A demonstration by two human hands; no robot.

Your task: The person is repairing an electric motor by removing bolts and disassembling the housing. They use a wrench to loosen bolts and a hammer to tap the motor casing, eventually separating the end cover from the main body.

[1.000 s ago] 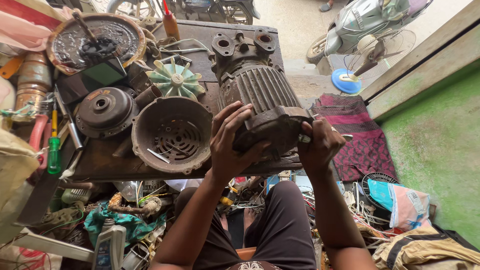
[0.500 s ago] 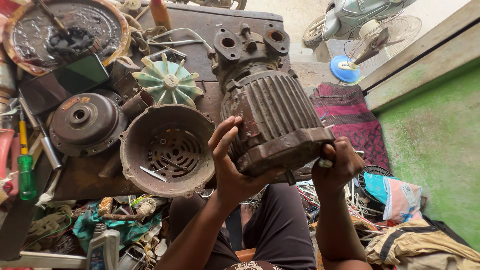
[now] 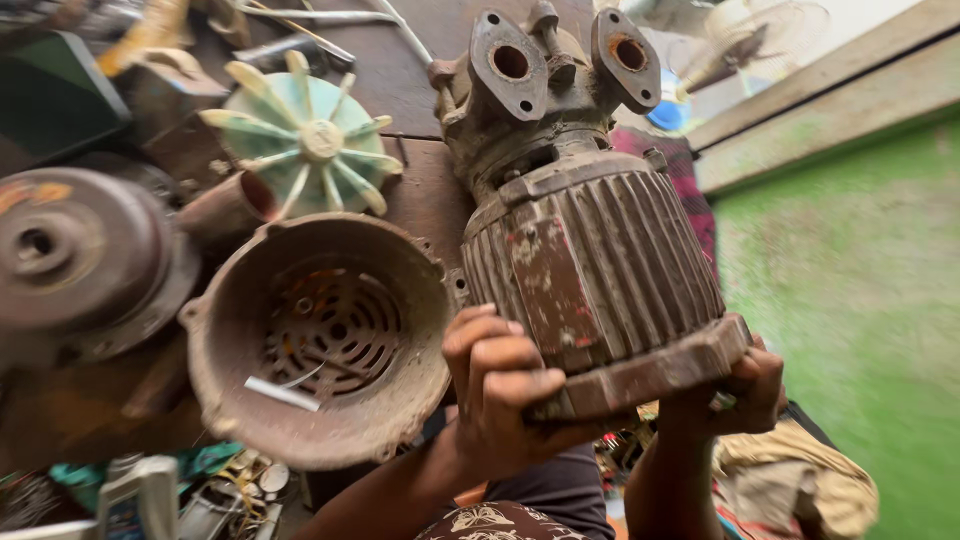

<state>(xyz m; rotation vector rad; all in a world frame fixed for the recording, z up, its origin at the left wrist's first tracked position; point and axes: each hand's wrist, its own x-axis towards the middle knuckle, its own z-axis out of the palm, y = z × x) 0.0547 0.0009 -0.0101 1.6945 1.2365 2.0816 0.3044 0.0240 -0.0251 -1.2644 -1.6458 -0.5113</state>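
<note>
Both hands grip the near end of the rusty ribbed motor [image 3: 590,270], tilted up off the bench [image 3: 420,190] edge: left hand [image 3: 500,400] w/ fingers curled over the end plate's left side, right hand [image 3: 745,390] clamped under its right corner. Just left of it on the bench sit the round vented fan cover [image 3: 320,335], the pale green fan impeller [image 3: 305,135] behind that, & a dark round end cap [image 3: 75,260] toward the left edge.

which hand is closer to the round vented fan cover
Left. The left hand grips the near end of the ribbed motor housing right beside the fan cover rim. The right hand holds the motor's far side, away from the cover.
</note>
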